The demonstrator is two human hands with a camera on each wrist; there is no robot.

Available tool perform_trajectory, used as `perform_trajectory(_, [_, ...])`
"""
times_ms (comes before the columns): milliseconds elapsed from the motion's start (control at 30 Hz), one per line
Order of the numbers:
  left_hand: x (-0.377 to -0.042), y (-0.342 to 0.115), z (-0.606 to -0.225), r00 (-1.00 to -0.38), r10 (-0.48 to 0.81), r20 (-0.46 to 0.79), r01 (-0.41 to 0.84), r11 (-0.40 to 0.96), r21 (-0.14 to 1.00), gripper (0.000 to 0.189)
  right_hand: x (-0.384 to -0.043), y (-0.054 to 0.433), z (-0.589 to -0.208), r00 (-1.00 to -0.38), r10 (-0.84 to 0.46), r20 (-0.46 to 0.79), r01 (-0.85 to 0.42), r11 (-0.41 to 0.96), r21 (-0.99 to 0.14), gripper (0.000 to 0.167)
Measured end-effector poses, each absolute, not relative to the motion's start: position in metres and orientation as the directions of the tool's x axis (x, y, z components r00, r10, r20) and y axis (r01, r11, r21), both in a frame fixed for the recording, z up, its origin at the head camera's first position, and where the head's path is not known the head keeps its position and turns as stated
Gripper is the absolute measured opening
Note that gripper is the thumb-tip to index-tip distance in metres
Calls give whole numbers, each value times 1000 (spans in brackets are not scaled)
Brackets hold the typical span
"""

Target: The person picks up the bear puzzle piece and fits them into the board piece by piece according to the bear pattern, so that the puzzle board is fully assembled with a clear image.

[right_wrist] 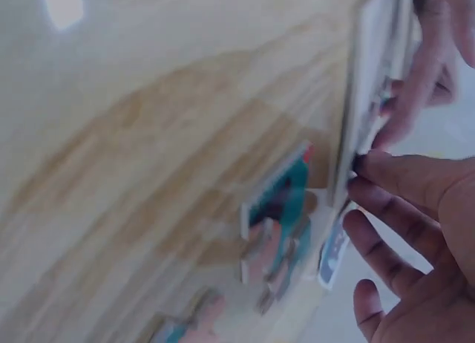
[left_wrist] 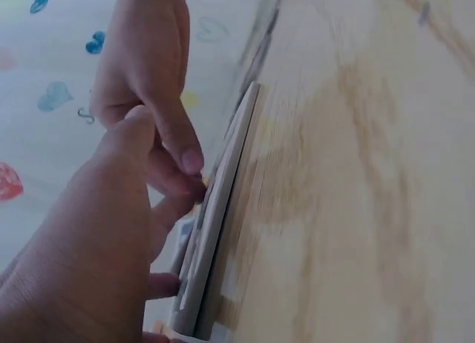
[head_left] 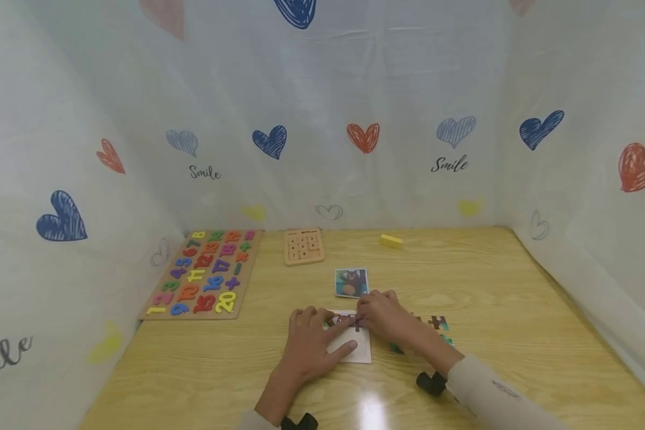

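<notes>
A white puzzle tray (head_left: pixel 357 353) lies on the table, with a few jigsaw pieces (head_left: pixel 341 320) along its far edge. My left hand (head_left: pixel 313 341) rests over the tray's left side, fingers spread, its index fingertip touching the pieces. At the far right corner, my right hand (head_left: pixel 385 316) pinches a dark puzzle piece (right_wrist: pixel 359 163) between thumb and finger, against the tray. The fingers hide most of that piece. Loose puzzle pieces (head_left: pixel 439 322) lie right of the tray, partly under the right forearm. Just beyond the tray is a bear picture card (head_left: pixel 349 282).
A board of coloured numbers (head_left: pixel 193 272) lies at the table's left. Farther back are a wooden sliding number puzzle (head_left: pixel 303 246) and a yellow block (head_left: pixel 391 241). Heart-printed curtains (head_left: pixel 322 179) enclose the back and sides of the table.
</notes>
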State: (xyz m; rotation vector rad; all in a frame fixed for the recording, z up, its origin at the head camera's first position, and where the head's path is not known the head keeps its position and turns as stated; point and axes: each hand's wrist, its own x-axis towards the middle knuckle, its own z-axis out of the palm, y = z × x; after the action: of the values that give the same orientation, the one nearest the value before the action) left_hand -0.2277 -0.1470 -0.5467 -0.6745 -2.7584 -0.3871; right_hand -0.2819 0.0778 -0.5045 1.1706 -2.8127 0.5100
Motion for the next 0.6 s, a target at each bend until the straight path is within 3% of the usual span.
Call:
perform_trajectory(200, [-226,-137,-546,-875,384,296,451,869,205,55,-274,113,-491,-728,-663,173,-673,642,-367,16])
perform_trajectory(400, [-225,-135,-543,-892,360,272,421,882,213,54,-272,147,-495,-726,-618,300,-687,651,-322,14])
perform_trajectory(600, [-224,-131,-548,-899,338,280,399,895,201,58,-268,162,-502,-713,-625,318,-701,638,-320,16])
